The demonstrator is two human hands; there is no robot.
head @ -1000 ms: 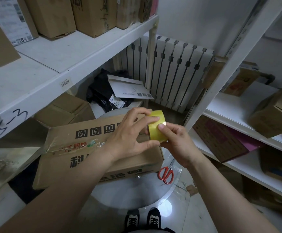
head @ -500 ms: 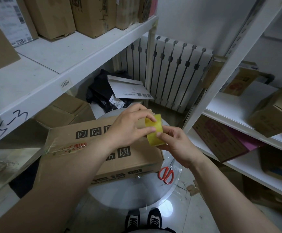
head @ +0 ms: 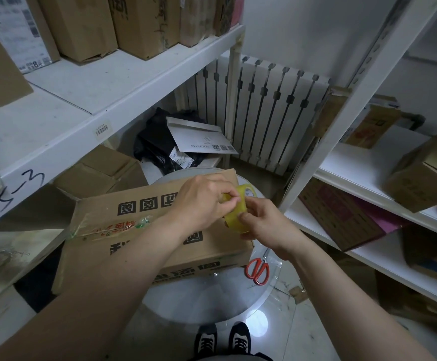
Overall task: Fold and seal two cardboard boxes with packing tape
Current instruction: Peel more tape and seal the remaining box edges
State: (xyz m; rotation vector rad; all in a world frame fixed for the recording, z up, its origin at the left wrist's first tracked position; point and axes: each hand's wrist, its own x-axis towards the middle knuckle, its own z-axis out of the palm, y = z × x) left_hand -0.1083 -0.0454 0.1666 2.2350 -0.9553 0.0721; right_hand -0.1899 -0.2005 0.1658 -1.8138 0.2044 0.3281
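A flattened brown cardboard box (head: 123, 230) with black printed characters lies on a round glass table (head: 212, 303). Above its right end I hold a yellowish roll of packing tape (head: 238, 212). My right hand (head: 266, 225) grips the roll from below and the right. My left hand (head: 204, 201) pinches at the roll's upper left rim with curled fingertips. Whether a tape end is lifted I cannot tell. Red-handled scissors (head: 257, 269) lie on the glass just right of the box.
White shelving (head: 82, 113) with cartons runs along the left, another shelf unit (head: 368, 183) with boxes on the right. A radiator (head: 264, 105), a black bag and a white mailer (head: 199, 138) sit behind the table. My shoes (head: 222, 342) show below the glass.
The roll has turned in my hands and sunk slightly toward the box. My left fingers have shifted from spanning its face to pinching its upper rim.
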